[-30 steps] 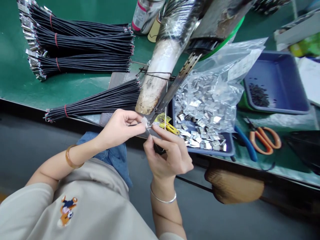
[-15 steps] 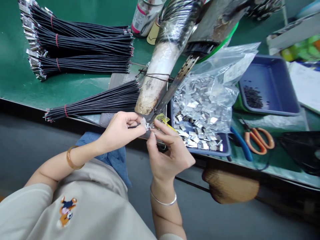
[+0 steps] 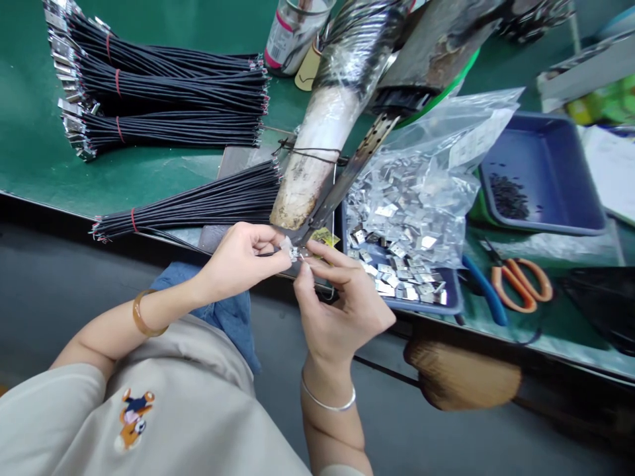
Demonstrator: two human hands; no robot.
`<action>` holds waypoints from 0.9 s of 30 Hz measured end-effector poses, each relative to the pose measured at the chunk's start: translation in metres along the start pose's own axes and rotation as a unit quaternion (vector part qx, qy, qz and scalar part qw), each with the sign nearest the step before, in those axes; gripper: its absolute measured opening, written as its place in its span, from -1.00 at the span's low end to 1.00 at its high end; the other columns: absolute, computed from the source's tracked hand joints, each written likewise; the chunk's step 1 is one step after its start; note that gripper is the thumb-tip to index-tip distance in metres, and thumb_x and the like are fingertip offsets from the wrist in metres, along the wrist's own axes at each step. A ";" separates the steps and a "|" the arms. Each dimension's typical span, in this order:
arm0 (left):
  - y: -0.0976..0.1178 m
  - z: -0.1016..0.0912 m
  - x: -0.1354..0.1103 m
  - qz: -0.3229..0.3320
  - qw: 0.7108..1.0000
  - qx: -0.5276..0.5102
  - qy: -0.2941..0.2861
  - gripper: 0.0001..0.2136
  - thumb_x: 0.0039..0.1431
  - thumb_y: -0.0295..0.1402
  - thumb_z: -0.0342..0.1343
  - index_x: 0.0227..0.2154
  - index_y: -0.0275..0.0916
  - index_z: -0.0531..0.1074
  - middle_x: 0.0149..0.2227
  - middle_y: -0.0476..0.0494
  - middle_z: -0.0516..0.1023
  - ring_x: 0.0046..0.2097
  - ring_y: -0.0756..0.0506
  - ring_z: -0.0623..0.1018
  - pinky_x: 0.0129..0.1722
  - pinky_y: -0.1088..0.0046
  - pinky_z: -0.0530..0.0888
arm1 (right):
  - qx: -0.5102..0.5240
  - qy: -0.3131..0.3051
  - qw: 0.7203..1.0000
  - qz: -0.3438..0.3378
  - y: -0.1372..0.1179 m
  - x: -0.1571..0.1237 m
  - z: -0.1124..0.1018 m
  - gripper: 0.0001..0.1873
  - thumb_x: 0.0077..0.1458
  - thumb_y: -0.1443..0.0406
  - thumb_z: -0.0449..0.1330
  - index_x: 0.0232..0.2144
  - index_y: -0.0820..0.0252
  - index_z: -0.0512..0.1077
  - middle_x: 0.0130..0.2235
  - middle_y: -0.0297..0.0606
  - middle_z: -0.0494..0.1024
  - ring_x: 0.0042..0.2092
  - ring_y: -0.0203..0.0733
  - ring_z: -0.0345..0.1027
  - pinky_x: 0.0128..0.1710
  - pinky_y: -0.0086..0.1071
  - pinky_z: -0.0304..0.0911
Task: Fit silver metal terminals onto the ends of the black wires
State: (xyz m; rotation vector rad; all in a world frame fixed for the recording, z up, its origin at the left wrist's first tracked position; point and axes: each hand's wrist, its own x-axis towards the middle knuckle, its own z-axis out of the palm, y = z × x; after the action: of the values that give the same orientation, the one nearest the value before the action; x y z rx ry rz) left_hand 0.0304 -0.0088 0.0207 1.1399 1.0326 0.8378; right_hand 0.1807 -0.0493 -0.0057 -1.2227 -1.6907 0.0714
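My left hand (image 3: pixel 243 258) is closed in a pinch on a black cable (image 3: pixel 268 250), near its end. Whitish wrap-like material (image 3: pixel 286 244) shows at its fingertips. Just beyond them is a tiny silvery connector piece (image 3: pixel 296 253). My right hand (image 3: pixel 342 297) is closed too, thumb and forefinger meeting at that piece; what they pinch is too small to make out. Right above both hands is the lower end of a dark metal bar (image 3: pixel 342 192), beside a white, stained, wrapped tube (image 3: pixel 317 132). A banded bundle of black cables (image 3: pixel 198 201) lies beside my left hand.
Several tied cable bundles (image 3: pixel 169 86) with metal ends lie at the back left. Right of my hands, a blue tray (image 3: pixel 454 291) holds metal connector shells (image 3: pixel 397 264) and a plastic bag (image 3: pixel 446 172). Blue-handled pliers (image 3: pixel 489 291), orange scissors (image 3: pixel 526 284) and another blue tray (image 3: pixel 546 165) are farther right.
The view has shifted slightly, so the bench things appear a little farther right. My right hand has moved slightly right and down; both hands keep their pinch.
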 end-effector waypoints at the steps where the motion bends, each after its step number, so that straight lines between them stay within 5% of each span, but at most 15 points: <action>1: 0.000 0.000 0.000 0.001 1.000 0.000 0.002 -0.87 -0.06 -0.35 0.10 -0.57 -0.32 0.37 -0.65 0.14 0.09 -0.54 0.12 0.09 -0.51 0.54 0.03 | -0.003 0.000 1.000 -0.003 0.000 0.001 0.000 -0.84 0.07 0.47 0.31 -0.34 0.14 0.45 -0.19 -0.24 0.69 -0.15 -0.16 0.63 -0.19 -0.36 0.53; 27: 0.000 0.003 -0.005 0.040 0.996 0.071 0.023 -0.84 0.04 -0.32 0.09 -0.51 -0.32 0.42 -0.61 0.13 0.03 -0.50 0.09 0.06 -0.49 0.54 0.05 | -0.025 0.008 1.000 -0.009 -0.012 0.013 -0.002 -0.84 0.07 0.46 0.32 -0.38 0.12 0.47 -0.25 -0.28 0.68 -0.21 -0.17 0.62 -0.22 -0.33 0.54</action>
State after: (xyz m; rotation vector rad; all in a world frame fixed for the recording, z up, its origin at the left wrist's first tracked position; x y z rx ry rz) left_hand 0.0316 -0.0140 0.0216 1.2943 1.1053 0.8678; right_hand 0.1743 -0.0462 0.0099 -1.2417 -1.6980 0.0092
